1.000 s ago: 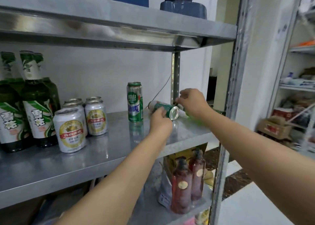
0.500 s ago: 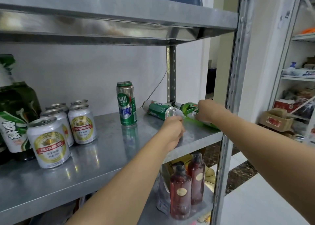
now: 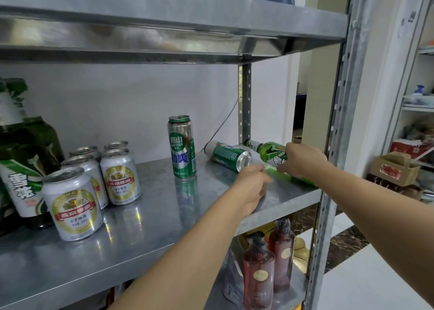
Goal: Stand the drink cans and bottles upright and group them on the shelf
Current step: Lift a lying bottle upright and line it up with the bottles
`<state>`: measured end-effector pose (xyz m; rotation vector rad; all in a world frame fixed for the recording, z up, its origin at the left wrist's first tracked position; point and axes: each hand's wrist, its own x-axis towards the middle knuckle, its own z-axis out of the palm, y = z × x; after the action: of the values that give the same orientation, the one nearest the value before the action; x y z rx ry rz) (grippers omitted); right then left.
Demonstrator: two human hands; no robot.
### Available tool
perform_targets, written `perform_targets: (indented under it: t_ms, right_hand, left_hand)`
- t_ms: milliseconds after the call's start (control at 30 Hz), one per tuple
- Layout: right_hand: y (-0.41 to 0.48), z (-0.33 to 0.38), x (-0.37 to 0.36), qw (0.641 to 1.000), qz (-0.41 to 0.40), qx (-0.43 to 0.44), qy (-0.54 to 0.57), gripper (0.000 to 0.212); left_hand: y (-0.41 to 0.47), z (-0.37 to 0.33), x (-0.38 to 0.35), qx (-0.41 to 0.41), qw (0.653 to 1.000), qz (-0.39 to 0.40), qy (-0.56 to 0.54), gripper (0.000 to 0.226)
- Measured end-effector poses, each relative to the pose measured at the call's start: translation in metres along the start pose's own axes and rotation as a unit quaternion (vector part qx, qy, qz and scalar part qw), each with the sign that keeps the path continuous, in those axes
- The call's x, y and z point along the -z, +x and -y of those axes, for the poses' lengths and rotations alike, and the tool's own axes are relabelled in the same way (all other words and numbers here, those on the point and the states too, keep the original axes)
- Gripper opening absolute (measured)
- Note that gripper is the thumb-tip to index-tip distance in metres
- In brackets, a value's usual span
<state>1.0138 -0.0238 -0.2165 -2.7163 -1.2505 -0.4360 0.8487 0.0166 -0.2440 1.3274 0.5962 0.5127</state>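
Observation:
A green can (image 3: 229,155) lies on its side on the steel shelf (image 3: 152,218), at the right. Just behind it a green plastic bottle (image 3: 272,151) also lies flat, neck toward the back post. My right hand (image 3: 301,161) is closed over the bottle's middle. My left hand (image 3: 252,187) rests on the shelf in front of the lying can, fingers loosely curled and holding nothing. A tall green can (image 3: 182,147) stands upright mid-shelf. Several short silver cans (image 3: 72,204) stand grouped at the left, beside large green beer bottles (image 3: 25,159).
The upper shelf (image 3: 164,11) hangs low overhead. A perforated steel post (image 3: 338,121) bounds the right front corner. Two brown pump bottles (image 3: 258,272) stand on the lower shelf. Another rack with a cardboard box (image 3: 397,168) is farther right.
My left hand let go of the lying can and dropped to the shelf in front of it. My right hand moved right onto the green bottle and closed on it.

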Motion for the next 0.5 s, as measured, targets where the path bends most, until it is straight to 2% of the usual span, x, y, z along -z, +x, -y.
perform_targets:
  t_ms: [100, 233, 400, 500]
  right_hand:
    - [-0.008, 0.010, 0.004, 0.994, -0.048, -0.021, 0.091, 0.050]
    - [-0.031, 0.028, 0.018, 0.966, -0.091, -0.026, 0.240, 0.051]
    - [-0.084, 0.064, 0.030, 0.893, -0.114, 0.029, 0.435, 0.036]
    - [-0.108, 0.093, 0.031, 0.836, -0.122, 0.056, 0.532, 0.030]
  left_hand:
    - [-0.008, -0.004, 0.004, -0.016, 1.000, 0.000, 0.009, 0.062]
    - [-0.022, -0.015, 0.008, -0.060, 0.997, -0.025, 0.034, 0.061]
    - [-0.053, -0.036, 0.015, -0.110, 0.991, -0.064, 0.036, 0.016]
    - [-0.064, -0.045, 0.026, -0.137, 0.983, -0.117, 0.030, 0.033]
